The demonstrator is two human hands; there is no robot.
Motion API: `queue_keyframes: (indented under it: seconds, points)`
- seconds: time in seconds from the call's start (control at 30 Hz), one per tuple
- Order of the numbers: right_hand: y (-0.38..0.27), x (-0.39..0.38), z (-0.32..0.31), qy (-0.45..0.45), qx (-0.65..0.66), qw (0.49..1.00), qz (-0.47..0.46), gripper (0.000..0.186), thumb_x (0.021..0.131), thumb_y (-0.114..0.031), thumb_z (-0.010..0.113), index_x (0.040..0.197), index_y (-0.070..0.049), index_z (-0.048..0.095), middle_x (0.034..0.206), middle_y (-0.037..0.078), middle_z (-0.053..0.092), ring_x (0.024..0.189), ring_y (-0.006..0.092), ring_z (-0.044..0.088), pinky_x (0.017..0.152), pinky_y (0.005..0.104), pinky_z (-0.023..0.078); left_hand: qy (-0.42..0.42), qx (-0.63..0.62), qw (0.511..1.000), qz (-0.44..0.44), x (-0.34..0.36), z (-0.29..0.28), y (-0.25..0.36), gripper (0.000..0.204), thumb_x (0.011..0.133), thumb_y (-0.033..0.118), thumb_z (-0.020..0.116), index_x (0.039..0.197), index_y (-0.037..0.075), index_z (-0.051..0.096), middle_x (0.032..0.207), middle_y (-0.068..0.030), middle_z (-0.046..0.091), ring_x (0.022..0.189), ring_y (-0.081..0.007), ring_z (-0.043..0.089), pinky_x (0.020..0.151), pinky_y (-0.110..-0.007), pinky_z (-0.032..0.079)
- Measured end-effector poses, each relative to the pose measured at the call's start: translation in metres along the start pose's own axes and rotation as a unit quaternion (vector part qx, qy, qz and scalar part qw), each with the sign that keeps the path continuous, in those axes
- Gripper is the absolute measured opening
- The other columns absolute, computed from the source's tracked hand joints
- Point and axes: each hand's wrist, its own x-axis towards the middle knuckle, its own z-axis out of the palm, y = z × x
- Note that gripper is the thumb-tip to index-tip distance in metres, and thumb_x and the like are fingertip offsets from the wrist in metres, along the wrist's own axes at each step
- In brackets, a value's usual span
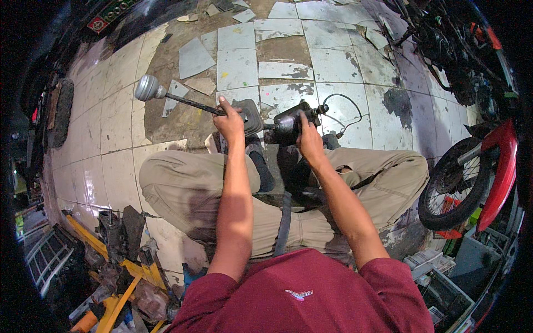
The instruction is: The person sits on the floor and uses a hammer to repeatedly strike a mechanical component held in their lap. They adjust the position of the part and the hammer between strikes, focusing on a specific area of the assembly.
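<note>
In front of my crossed legs lies a long assembly: a dark rod [191, 104] ending at the left in a rounded silver-grey knob [147, 88], a squarish grey plate or boot [248, 115] at its middle, and a black cylindrical housing [286, 121] at its right. My left hand [229, 123] is closed around the rod beside the plate, thumb up. My right hand [310, 143] grips the housing, its index finger lying along the top; the other fingers are partly hidden. A thin black cable [353, 106] loops out from the housing's right end.
Cracked white tiles [236, 69] and loose tile pieces [195, 57] cover the floor ahead. At right stands a motorcycle wheel [456, 183] under a red fender [498, 175], near grey crates [444, 283]. Yellow metal parts [119, 302] and greasy parts pile up at lower left.
</note>
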Motion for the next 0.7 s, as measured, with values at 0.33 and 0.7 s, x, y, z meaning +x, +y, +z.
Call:
queue_keyframes:
  seconds: [0.33,0.7]
  points:
    - [-0.012,-0.016,0.012,-0.049,-0.043,0.997,0.033,0.072,0.08,-0.002,0.057,0.145,-0.008,0.027,0.096,0.028,0.057,0.082,0.0463,0.059,0.071,0.0518,0.048,-0.007,0.027,1.0,0.0,-0.001,-0.001,0.001,0.061,0.097,0.045,0.047,0.062,-0.003,0.057,0.057,-0.0128,0.062,0.059,-0.0286,0.062,0.064,-0.042,0.047]
    - [-0.002,0.003,0.029,-0.121,-0.011,0.992,0.042,0.084,0.086,-0.013,0.056,0.151,-0.017,0.003,0.073,0.032,0.062,0.067,0.0495,0.06,0.065,0.0587,0.047,-0.013,0.018,0.999,-0.026,-0.001,0.001,-0.003,0.061,0.097,0.047,0.046,0.064,-0.003,0.058,0.059,-0.014,0.063,0.062,-0.0283,0.063,0.067,-0.041,0.047]
